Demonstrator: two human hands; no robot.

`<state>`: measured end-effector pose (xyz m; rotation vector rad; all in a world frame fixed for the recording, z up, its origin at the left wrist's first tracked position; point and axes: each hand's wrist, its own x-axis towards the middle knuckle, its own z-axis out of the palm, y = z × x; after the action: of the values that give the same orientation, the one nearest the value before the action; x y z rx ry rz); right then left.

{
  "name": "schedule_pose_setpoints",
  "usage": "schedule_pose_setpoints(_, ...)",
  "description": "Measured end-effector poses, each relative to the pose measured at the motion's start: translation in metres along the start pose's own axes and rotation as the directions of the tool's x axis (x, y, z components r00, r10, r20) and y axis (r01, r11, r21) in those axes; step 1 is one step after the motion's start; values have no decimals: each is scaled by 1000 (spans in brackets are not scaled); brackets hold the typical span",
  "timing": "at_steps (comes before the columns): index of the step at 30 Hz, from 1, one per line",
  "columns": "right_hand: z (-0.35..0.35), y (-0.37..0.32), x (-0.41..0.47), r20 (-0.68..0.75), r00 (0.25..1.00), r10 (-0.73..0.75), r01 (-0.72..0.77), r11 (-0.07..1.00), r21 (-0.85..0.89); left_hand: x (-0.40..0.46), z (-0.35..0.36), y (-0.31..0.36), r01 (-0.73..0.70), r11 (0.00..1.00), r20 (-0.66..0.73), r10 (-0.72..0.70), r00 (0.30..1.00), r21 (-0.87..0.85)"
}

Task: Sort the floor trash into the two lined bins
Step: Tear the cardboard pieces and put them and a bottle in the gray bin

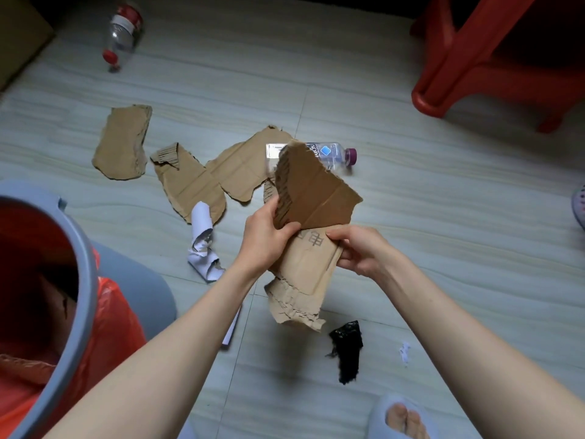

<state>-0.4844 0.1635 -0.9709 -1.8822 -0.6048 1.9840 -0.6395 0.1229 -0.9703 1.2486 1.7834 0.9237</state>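
Note:
My left hand [269, 236] and my right hand [357, 248] both grip a torn brown cardboard piece [313, 198], folded between them above the floor. A grey bin [85, 258] with an orange liner [110, 312] stands at the lower left, close to my left forearm. More cardboard pieces [122, 142] [190, 182] [240, 163] lie on the floor beyond my hands. A clear bottle with a purple cap [334, 153] lies behind the held cardboard, partly hidden. Crumpled white paper [202, 245] lies left of my left hand. A second bin is not in view.
A clear bottle with a red cap [122, 33] lies at the far left. A black plastic scrap [348, 350] and a small white paper bit [404, 353] lie near my feet. A red plastic stool [468, 58] stands at the top right. A slippered foot [402, 418] shows at the bottom.

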Motion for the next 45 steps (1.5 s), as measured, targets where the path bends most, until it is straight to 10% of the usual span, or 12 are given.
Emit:
schedule_pose_setpoints(8,-27,-11,-6,309,949,54,-188,886,423,3,-7,1,-306,923,53,302,952,231)
schedule_pose_setpoints(29,-42,-34,-10,357,933,-46,107,983,-152,-5,-20,-16,-476,849,241,424,873,229)
schedule_pose_setpoints(39,-36,-50,-27,533,823,198,333,592,-734,-7,-14,-10,-646,701,359,544,759,304)
schedule_pose_setpoints(45,-19,-32,-32,413,910,37,375,351,-858,-9,-11,-22,-702,555,435,552,712,446)
